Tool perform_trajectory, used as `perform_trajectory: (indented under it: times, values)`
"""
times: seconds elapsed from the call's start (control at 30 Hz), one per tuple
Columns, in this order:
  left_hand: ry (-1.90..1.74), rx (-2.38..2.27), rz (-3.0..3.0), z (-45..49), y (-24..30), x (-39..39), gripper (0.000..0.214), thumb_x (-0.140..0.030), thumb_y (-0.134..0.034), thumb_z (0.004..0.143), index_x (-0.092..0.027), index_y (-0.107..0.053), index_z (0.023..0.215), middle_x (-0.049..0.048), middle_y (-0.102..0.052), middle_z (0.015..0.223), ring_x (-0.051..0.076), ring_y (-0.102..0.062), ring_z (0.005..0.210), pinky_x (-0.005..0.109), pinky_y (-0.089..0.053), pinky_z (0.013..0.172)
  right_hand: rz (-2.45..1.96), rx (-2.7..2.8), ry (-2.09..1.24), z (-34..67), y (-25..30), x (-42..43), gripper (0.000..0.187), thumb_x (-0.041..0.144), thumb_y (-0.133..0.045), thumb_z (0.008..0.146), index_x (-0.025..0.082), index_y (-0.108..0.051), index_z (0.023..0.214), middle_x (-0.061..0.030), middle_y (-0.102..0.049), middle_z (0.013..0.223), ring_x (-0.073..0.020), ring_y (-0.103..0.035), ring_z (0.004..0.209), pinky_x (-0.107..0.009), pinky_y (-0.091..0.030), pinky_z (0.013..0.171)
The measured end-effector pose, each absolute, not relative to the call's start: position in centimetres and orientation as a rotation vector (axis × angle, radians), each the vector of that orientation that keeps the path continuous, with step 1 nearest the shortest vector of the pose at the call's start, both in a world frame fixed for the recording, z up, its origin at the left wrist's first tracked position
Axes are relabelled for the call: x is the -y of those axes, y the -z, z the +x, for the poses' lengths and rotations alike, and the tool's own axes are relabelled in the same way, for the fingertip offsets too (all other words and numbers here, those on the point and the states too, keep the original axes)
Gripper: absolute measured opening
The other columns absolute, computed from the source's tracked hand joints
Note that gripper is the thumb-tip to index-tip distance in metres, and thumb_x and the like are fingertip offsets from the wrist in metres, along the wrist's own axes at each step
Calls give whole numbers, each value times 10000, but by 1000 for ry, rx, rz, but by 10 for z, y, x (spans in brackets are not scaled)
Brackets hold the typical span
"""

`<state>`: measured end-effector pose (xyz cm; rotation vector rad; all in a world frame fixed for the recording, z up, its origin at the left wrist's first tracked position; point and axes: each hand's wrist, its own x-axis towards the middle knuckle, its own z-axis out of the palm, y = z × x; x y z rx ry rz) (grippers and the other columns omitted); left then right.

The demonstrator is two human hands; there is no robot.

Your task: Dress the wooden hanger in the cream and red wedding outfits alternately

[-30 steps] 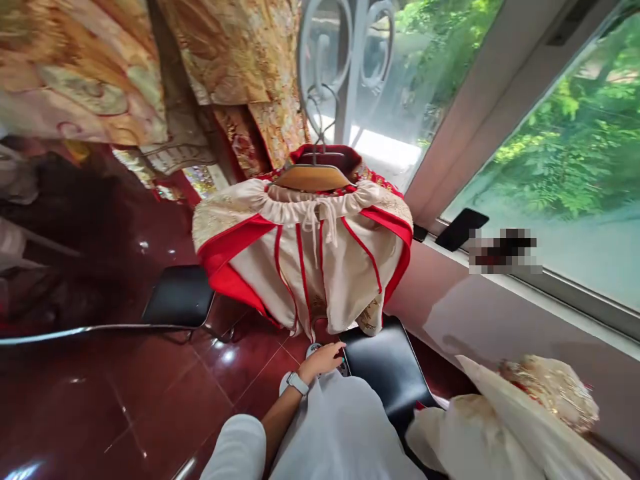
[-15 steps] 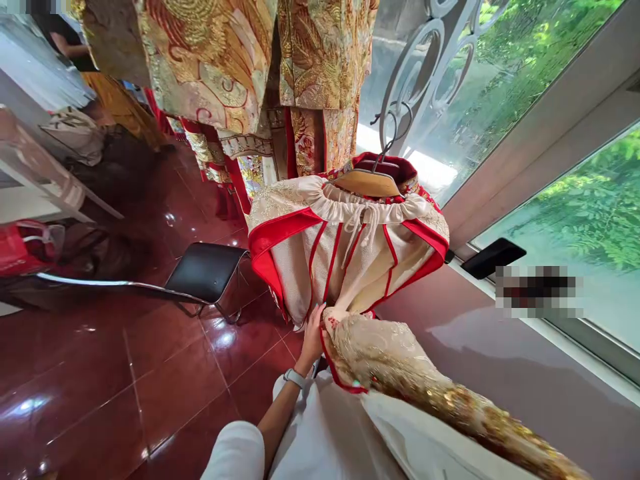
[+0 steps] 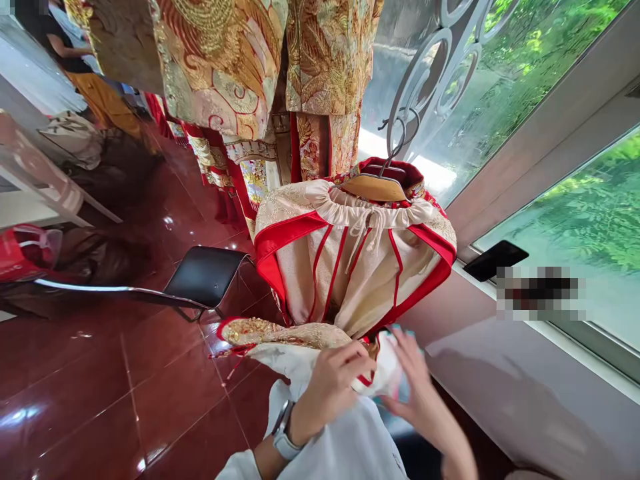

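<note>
A gold-embroidered garment [image 3: 300, 335] with red trim and a white lining lies across in front of me, its beaded end pointing left. My left hand [image 3: 336, 380], with a watch on the wrist, has its fingers curled on the garment's red-edged part. Beside a bunched white part of it, my right hand [image 3: 413, 377] has its fingers stretched out; they are slightly blurred, and whether they touch the cloth is unclear. Just beyond both hands hangs a cream garment [image 3: 310, 267] with red bands and a drawstring neck, on a wooden hanger [image 3: 377, 188].
Gold and red embroidered garments [image 3: 220, 67] hang behind. The hanger's hook is on a white scrolled grille [image 3: 420, 73] by the window. A black phone [image 3: 497, 260] lies on the sill. To the left stand a black chair [image 3: 207, 280] and a red bag [image 3: 20, 257]; a person [image 3: 70, 53] is farther back.
The embroidered garment, earlier stretching to the lower right, now lies toward the left. My left hand has moved right and down onto it, and my right hand has come into view.
</note>
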<state>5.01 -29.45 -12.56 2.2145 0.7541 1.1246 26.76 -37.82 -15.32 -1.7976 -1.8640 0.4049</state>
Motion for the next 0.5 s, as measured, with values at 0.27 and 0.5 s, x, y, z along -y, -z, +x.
perform_trajectory:
  times: [0.27, 0.5]
  values:
    - [-1080, -1221, 1803, -16, 163, 278, 102, -235, -643, 728, -217, -645, 828, 41, -666, 851, 217, -638, 824, 316, -521, 745, -1409, 1664, -685, 184, 146, 312, 374, 91, -426, 732, 214, -611, 1033, -2, -694, 788, -150, -592, 629, -227, -458, 606]
    - [-813, -1150, 1250, -65, 178, 274, 367, -486, -747, 552, -220, -643, 783, 10, -636, 703, 174, -574, 610, 270, -492, 544, -1363, 1568, -669, 163, 151, 282, 309, 139, -408, 722, 212, -590, 961, -10, -677, 765, -178, -615, 661, -266, -471, 627]
